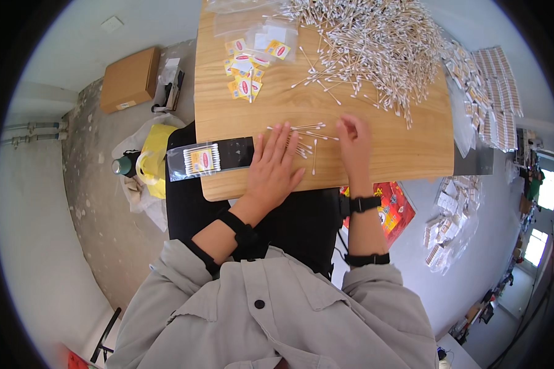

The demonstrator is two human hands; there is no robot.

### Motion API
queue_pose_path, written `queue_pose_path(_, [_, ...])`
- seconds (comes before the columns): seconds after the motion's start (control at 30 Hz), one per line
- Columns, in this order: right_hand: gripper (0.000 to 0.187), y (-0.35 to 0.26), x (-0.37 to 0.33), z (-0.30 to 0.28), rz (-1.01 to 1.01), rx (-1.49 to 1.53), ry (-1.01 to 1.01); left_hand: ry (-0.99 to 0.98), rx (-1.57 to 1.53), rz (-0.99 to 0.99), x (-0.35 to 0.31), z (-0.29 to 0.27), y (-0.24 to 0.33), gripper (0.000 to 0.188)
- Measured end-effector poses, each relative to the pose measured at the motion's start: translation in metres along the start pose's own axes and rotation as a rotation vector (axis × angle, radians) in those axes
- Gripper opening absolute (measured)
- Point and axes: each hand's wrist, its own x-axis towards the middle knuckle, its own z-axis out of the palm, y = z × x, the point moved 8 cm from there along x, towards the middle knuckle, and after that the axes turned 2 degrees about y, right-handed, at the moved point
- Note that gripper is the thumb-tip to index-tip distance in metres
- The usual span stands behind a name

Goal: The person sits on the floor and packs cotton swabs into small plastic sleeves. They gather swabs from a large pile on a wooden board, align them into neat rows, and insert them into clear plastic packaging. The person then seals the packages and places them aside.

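Note:
My left hand [274, 163] lies flat on the wooden table with its fingers stretched out. It partly covers a small group of loose cotton swabs [303, 147] fanned out beside its fingers. To the right, my right hand [354, 142] is raised slightly with fingers curled into a pinch; motion blur and the fingers hide what they hold, if anything. One swab's tip ends right beside it. Left of my left hand, a clear bag [175, 165] on a dark strip [235, 152] holds a row of swabs with a yellow-and-white label card [201, 161].
A big heap of cotton swabs [375, 43] covers the table's far right. Yellow label cards [245, 85] and clear plastic bags [228, 23] lie at the far left. Packed swab bundles [498, 92] stand beyond the right edge. A cardboard box [129, 80] sits on the floor.

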Motion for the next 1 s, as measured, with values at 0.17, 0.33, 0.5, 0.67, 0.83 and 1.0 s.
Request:
queue_pose_path(0.17, [0.022,-0.022,-0.056,-0.004,0.079,-0.139,-0.108,-0.023,-0.008,0.020,0.016,-0.004,0.013,0.094])
queue_pose_path(0.33, [0.016,-0.011,-0.067,-0.009,0.097,-0.175,-0.056,-0.187,0.021,0.103,0.037,0.018,0.015,0.102])
queue_pose_path(0.5, [0.012,0.009,-0.057,-0.035,0.174,-0.015,-0.093,-0.344,-0.068,0.304,0.035,0.018,0.016,0.097])
queue_pose_path(0.67, [0.011,0.007,-0.020,-0.028,0.102,-0.061,-0.038,-0.229,-0.094,0.322,0.028,0.003,0.004,0.089])
queue_pose_path(0.83, [0.012,-0.007,-0.004,0.020,-0.046,-0.119,-0.138,-0.026,-0.105,0.072,0.030,-0.003,-0.020,0.089])
queue_pose_path(1.0, [0.019,0.001,-0.026,0.012,0.075,0.339,0.115,-0.045,-0.158,0.045,0.021,0.014,-0.001,0.089])
